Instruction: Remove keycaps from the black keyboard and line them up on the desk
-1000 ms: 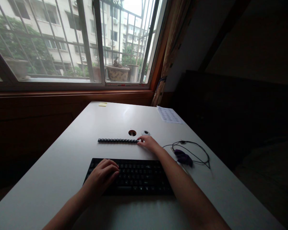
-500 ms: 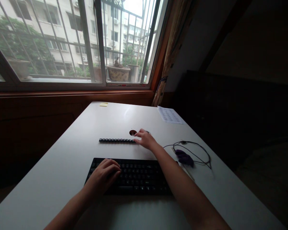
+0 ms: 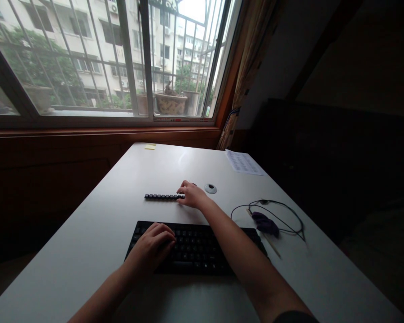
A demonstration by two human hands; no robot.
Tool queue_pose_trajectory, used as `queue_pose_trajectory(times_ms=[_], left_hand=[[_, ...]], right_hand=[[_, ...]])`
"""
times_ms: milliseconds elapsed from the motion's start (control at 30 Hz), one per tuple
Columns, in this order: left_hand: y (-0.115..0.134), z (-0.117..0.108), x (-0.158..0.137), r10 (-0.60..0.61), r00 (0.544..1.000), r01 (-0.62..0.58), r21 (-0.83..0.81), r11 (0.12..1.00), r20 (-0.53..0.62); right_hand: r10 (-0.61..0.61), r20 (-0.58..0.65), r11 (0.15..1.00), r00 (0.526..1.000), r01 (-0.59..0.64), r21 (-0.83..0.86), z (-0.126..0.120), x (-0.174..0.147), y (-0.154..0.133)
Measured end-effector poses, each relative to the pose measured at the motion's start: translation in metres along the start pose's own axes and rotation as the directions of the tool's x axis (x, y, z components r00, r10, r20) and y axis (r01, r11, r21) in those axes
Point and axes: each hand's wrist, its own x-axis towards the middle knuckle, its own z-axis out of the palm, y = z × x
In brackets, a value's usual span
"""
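A black keyboard (image 3: 195, 249) lies on the white desk in front of me. My left hand (image 3: 153, 242) rests on its left part, fingers loosely bent over the keys and spread a little. Beyond the keyboard is a straight row of small black keycaps (image 3: 161, 197). Over the right end of that row is my right hand (image 3: 190, 195), thumb on the near side and fingers on the far side, apart from each other. It covers the row's last caps, and I see nothing held in it. My right forearm crosses above the keyboard's right part.
Just right of my right hand lies a round grey ring (image 3: 210, 188). Farther right are a coiled black cable (image 3: 289, 211), a dark purple bundle (image 3: 265, 224) and a thin stick (image 3: 272, 246). Printed paper (image 3: 245, 162) and yellow notes (image 3: 150, 146) lie at the far edge.
My right hand has moved left along the keycap row, covering more of its right end and uncovering the grey ring. My left hand stays on the keyboard. The view has shifted slightly.
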Motion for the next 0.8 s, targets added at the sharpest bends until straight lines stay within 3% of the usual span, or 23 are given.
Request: queue_pose_trajectory(times_ms=[800], left_hand=[[-0.0009, 0.0012, -0.0018, -0.015, 0.999, 0.015, 0.011, 1.0, 0.034]], right_hand=[[-0.023, 0.017, 1.0, 1.0, 0.023, -0.012, 0.0042, 0.0019, -0.0067]])
